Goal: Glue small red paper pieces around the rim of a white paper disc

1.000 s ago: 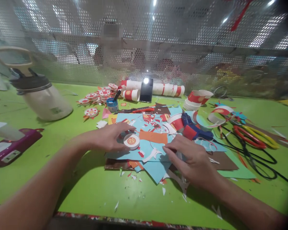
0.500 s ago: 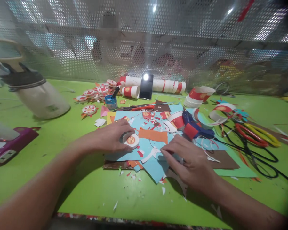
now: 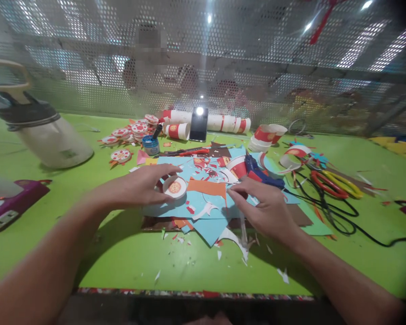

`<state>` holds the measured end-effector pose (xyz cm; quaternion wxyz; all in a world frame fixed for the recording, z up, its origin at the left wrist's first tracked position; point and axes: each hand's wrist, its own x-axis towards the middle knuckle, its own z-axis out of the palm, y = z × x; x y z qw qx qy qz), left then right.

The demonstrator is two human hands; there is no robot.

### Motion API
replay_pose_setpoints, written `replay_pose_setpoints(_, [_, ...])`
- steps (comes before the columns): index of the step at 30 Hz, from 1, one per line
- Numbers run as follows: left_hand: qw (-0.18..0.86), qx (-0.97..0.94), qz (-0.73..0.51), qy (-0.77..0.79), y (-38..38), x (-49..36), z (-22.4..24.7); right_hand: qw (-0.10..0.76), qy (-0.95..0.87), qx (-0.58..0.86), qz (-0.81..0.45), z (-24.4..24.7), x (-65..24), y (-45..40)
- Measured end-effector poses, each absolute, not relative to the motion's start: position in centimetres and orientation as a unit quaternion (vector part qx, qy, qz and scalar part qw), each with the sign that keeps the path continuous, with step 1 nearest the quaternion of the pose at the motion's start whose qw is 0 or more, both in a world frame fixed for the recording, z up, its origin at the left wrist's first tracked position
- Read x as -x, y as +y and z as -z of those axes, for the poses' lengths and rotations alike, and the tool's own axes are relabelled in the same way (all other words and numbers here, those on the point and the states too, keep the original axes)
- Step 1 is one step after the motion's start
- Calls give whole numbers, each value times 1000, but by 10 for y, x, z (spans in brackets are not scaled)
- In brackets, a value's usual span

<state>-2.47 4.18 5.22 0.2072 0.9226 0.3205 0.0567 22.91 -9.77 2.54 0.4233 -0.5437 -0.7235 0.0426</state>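
Observation:
My left hand curls its thumb and fingers around a shallow white paper cup base. An orange-red round emblem faces up inside its rim. To the right, my right hand has thumb and index finger pinched together at the corner of an orange paper strip. Whatever lies between those fingertips is too small to make out. Beneath both hands are light blue paper sheets with red and white scraps. A blue glue gun rests just beyond my right hand.
Behind are a jar with blue lid, decorated paper discs, a phone and paper cups. Scissors and a black cord lie right. A large bottle and purple power strip stand left.
The view has shifted slightly. My right fingertips have moved away from the white curved scrap, up to the orange strip's corner. The cup base in my left hand now faces up more fully.

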Motion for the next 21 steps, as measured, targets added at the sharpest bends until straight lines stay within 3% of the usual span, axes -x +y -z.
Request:
replay_pose_setpoints(7, [241, -922, -115, 282, 28, 16, -57, 433, -726, 530, -64, -31, -226, -102])
replay_pose_setpoints(14, [264, -930, -162, 199, -6, -7, -59, 430, -656, 533, -317, -38, -216, -100])
replay_pose_setpoints(21, [283, -916, -189, 212, -13, -8, -53, 456, -538, 514, -489, -32, -207, -98])
